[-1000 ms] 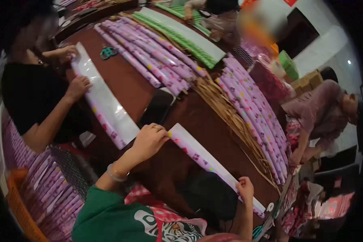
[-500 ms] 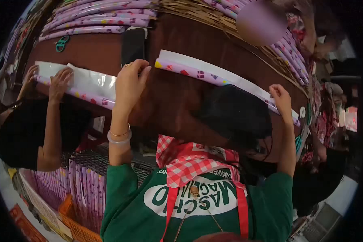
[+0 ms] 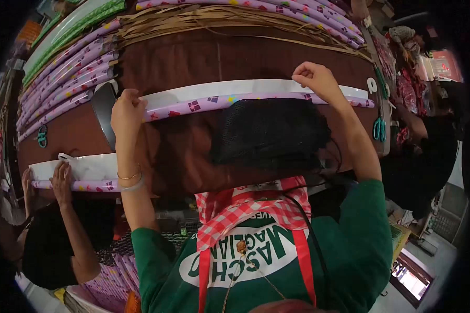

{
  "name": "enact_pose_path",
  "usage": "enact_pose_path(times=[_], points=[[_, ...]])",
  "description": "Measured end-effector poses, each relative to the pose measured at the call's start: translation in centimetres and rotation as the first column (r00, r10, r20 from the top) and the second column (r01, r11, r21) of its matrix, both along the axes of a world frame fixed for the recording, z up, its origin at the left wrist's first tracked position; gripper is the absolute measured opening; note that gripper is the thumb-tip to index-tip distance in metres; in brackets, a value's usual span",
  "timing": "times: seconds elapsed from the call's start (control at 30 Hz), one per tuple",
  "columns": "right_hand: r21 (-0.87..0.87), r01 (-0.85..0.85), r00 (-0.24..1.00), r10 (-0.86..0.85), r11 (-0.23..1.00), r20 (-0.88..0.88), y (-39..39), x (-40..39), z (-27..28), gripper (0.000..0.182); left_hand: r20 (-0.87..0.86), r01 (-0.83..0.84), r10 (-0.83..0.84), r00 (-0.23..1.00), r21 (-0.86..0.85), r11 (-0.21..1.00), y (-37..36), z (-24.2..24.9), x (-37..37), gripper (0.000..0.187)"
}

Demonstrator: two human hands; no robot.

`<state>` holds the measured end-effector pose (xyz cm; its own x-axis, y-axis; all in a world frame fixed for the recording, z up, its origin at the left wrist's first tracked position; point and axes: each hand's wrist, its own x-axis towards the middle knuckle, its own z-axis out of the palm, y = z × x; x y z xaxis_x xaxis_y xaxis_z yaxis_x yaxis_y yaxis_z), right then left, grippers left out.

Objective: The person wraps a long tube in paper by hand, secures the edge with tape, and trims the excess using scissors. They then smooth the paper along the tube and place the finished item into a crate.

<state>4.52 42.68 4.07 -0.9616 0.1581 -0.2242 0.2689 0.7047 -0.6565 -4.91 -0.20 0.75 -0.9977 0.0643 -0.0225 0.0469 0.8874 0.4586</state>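
Note:
A long sheet of lilac patterned wrapping paper (image 3: 195, 106) lies across the brown table, part-rolled along its near side with a white strip showing along its far side. My left hand (image 3: 128, 110) is at the left end of the roll, fingers curled together; whatever they pinch is hidden. My right hand (image 3: 319, 81) is over the white strip, right of its middle, thumb and fingertips pressed together; anything between them is too small to name. A black textured object (image 3: 271, 130) covers part of the table just below the roll.
Finished lilac rolls (image 3: 68, 86) and brown strips (image 3: 193, 18) line the far side. Left are a dark flat object (image 3: 105, 112), teal scissors (image 3: 42, 135) and another person's hands (image 3: 62, 180) on a similar sheet. A second pair of scissors (image 3: 379, 129) and a white tape roll (image 3: 372, 85) lie right.
The view has shifted. My right hand has moved inward from near the strip's right end and lifted a little. My left hand, apart from the left end before, is now at it.

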Motion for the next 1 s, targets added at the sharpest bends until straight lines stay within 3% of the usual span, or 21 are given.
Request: enact_pose_path(times=[0.17,0.23,0.37,0.43,0.53,0.77,0.83,1.0], points=[[-0.017,-0.116,0.992,0.117,0.993,0.044,-4.5,-2.4,-0.9,0.017,0.03,-0.004,0.005,1.0,-0.048,0.999,-0.1,-0.1,-0.6,0.026],[0.02,-0.259,0.966,0.259,0.966,-0.018,-6.5,-3.5,-1.3,0.018,-0.038,0.026,-0.029,0.999,-0.089,0.996,-0.3,-0.4,-0.7,0.026],[0.056,-0.317,0.948,0.319,0.947,-0.018,-9.8,-5.6,-1.9,0.017,0.076,-0.04,0.042,0.996,-0.029,0.999,-0.2,-0.3,-1.4,0.027],[0.056,-0.328,0.944,0.329,0.943,-0.002,-10.3,-5.9,-2.1,0.017,0.113,-0.065,0.067,0.991,-0.025,0.998,-0.3,-0.3,-1.7,0.027],[0.185,-0.344,0.938,0.329,0.921,0.105,-10.4,-6.0,-1.9,0.015,0.156,-0.088,0.082,0.984,0.032,0.996,-0.4,-0.2,-2.0,0.028],[0.238,-0.271,0.96,0.245,0.933,0.132,-7.0,-5.1,-2.2,0.015,0.129,-0.006,0.016,0.991,-0.082,0.997,0.1,-0.1,-2.4,0.027],[0.197,-0.309,0.951,0.301,0.93,0.067,-5.8,-4.5,-2.5,0.015,0.13,0.001,0.008,0.992,-0.064,0.998,-0.1,-0.3,-2.5,0.027],[0.173,-0.279,0.959,0.264,0.944,0.104,-4.1,-3.4,-2.0,0.012,0.091,0.0,0.008,0.996,-0.092,0.996,-0.4,-1.0,-2.5,0.031]])
